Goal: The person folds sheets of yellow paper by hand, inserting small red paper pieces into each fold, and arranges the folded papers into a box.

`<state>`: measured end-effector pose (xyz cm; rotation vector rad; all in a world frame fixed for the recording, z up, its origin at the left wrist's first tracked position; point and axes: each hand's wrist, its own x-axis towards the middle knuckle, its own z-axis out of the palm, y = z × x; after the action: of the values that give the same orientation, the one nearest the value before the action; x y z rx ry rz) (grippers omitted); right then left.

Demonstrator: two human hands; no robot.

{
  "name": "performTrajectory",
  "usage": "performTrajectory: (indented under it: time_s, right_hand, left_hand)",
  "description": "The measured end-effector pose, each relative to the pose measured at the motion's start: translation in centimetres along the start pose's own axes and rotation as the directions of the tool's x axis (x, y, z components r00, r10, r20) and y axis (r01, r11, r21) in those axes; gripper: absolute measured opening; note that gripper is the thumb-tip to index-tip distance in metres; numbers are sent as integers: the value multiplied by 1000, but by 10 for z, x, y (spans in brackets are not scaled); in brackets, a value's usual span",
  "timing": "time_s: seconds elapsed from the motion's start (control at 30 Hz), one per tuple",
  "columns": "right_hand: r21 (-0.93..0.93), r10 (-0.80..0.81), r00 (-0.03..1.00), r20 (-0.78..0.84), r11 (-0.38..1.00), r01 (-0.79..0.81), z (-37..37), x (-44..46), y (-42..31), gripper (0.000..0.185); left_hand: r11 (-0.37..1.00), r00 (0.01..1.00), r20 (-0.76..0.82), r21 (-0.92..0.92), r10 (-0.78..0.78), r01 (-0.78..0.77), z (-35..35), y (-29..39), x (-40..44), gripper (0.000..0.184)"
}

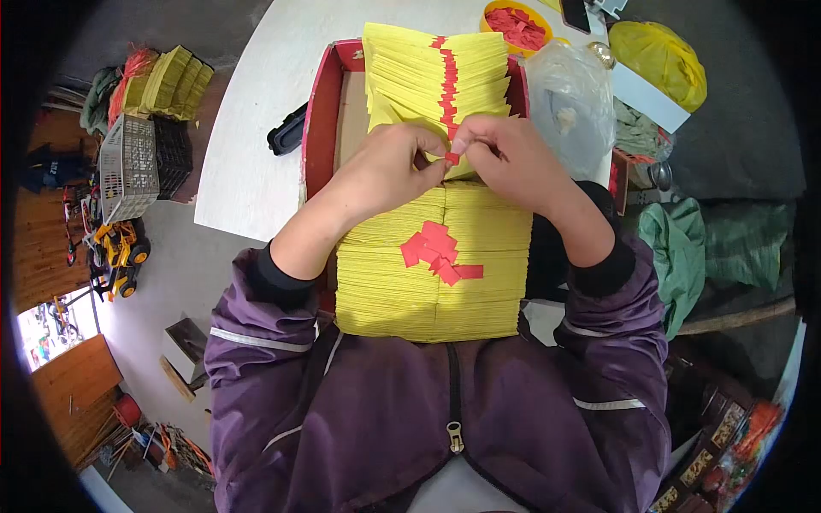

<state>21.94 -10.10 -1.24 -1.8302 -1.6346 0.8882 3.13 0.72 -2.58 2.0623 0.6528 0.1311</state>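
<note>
A small red paper slip (451, 158) sits between my fingertips, above the middle of the yellow paper. My right hand (511, 156) pinches it from the right with thumb and forefinger. On its left edge, the closed thumb and fingers of my left hand (392, 168) meet it. Farther away, fanned yellow paper sheets (406, 77) carry a line of red slips (447, 81) down their middle. Close to my body lies a thick pressed stack of yellow paper (385, 295), with a loose pile of red slips (434, 248) on top.
The fanned paper stands in a red box (321, 128) on a white table (256, 94). Beyond are a yellow bowl of red slips (517, 27), a clear plastic bag (569, 103) and a phone (575, 14). A black object (288, 130) lies left of the box.
</note>
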Motion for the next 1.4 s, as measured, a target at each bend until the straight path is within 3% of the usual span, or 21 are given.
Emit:
performTrajectory:
  time_s: [0.13,0.3,0.5,0.67,0.83,1.0,1.13,1.17,1.3,1.33,1.4]
  right_hand:
    - [128,-53,961,-272,988,90,13,-6,-8,21]
    - [-3,-42,977,-210,999,43,20,-8,0,28]
    - [52,4,976,-216,999,8,19,-10,-4,26]
    - [-42,-49,964,-262,998,39,21,-17,-5,26]
    - [31,-43,967,-253,998,53,22,-21,-8,22]
    - [-149,-280,931,-233,957,250,24,-25,-7,11]
    - [-503,-553,829,-85,742,443,29,-26,1,3]
    - [-503,-553,829,-85,742,443,29,-26,0,3]
    - [-338,-226,968,-106,924,179,20,-21,-10,6]
    - [-338,-228,968,-107,924,180,20,-19,-9,6]
    - [-276,-189,969,-157,951,141,23,-16,-5,9]
  left_hand:
    - [999,999,4,20,-38,38,-4,3,0,12]
    - [990,983,-153,-89,98,-113,0,1,-2,10]
    - [991,992,-124,-126,23,-38,-9,20,-10,8]
    - [998,999,-44,-66,17,-20,-9,24,-9,10]
    - [963,957,-153,155,245,-222,-5,17,-11,13]
    - [985,986,-101,123,135,-122,-7,9,-6,18]
    - [932,891,-365,333,269,-145,-2,3,-7,15]
    - [932,891,-365,333,269,-145,-2,3,-8,15]
    - [907,889,-347,392,300,-153,-11,10,-14,12]
    - [907,888,-348,394,301,-153,-12,14,-16,12]
    - [953,956,-233,284,178,-108,-14,25,-26,10]
